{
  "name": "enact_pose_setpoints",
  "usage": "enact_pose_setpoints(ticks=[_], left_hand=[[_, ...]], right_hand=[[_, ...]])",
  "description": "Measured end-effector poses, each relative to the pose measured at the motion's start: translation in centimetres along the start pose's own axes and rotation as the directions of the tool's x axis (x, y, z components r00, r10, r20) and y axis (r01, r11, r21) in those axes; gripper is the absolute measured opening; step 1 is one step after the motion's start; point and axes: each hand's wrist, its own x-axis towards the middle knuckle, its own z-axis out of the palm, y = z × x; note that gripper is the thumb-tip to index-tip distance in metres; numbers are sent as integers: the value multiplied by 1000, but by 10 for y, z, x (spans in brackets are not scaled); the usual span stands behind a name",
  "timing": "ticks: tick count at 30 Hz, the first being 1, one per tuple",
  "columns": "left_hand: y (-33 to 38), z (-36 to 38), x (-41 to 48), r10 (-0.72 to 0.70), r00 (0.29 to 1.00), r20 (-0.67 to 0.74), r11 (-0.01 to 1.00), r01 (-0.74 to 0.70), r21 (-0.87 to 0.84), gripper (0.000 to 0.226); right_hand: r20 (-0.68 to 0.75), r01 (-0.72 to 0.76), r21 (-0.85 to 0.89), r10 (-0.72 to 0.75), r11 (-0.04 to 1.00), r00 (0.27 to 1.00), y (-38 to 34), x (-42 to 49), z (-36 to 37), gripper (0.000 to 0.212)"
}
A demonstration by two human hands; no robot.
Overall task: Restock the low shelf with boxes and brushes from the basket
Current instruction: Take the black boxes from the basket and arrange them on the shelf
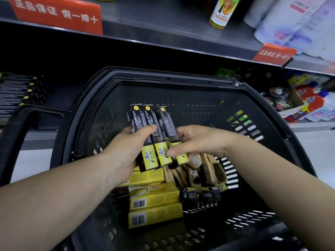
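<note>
Far left, the low shelf [40, 140] carries a stack [20, 91] of black cartons lying flat; I count five yellow dots on it, and the rest is lost in shadow. Next, my left hand [126, 151], fingers curled under and thumb laid across the top, gripping two of the three boxes [155, 134] held up over the basket [163, 78]. These are long, slim, black with yellow ends. Light card, I'd say, stiff enough along the length but easy to dent, and glossy, so they could slide against each other. Best taken around the middle, side by side as a flat pack. My right hand [197, 142] comes next, fingers wrapped behind the third box, thumb pressing on the yellow end.

Below, inside the basket: three flat yellow cartons [154, 197] showing, two with barcodes up. Right of them a heap of wooden brushes [204, 169], hard-backed, easy to grab by the handle, too jumbled to count. One black wrapped pack [199, 194] lies in front of them. Far right, tins [278, 98] and bottles [315, 104]
</note>
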Motion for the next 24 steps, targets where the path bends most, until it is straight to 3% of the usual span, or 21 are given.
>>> enact_pose_setpoints(ticks=[2, 7, 9, 10, 12, 13, 14, 16, 19, 24], left_hand=[[1, 0, -3, 10, 1000, -4, 1000, -10, 14, 30], [4, -2, -8, 2, 1000, 18, 995, -3, 98, 63], [3, -3, -7, 13, 1000, -7, 987, -12, 158, 53], [2, -4, -6, 17, 999, -28, 983, -12, 183, 49], [0, -4, -4, 24, 998, -56, 976, -11, 216, 55], [-1, -4, -3, 29, 997, -66, 975, -13, 222, 66], [-2, -5, -2, 32, 997, -72, 974, -15, 225, 80], [-2, -5, 0, 55, 995, -80, 976, -36, 215, 91], [-4, -6, 3, 73, 994, -83, 979, -56, 196, 93], [-6, -6, 5, 81, 994, -76, 981, -66, 184, 79]], right_hand=[[-1, 42, 19, -42, 999, 999, -5, 3, 8, 16], [16, 115, -2, -115, 993, 993, -2, 5, 6, 40], [83, 92, 25, -94, 995, 992, 10, 8, -9, 28], [51, 73, 59, -76, 996, 996, 19, 12, -18, 22], [-250, -34, -13, 29, 999, 968, 43, 25, -40, 20], [-432, -147, -136, 74, 980, 899, 58, 33, -49, 22], [-546, -281, -272, 92, 920, 832, 72, 41, -54, 24], [-554, -453, -463, 149, 762, 819, 99, 54, -52, 40], [-437, -496, -616, 258, 612, 861, 125, 70, -39, 62], [-530, -557, -749, 180, 358, 828, 130, 89, -27, 48]])
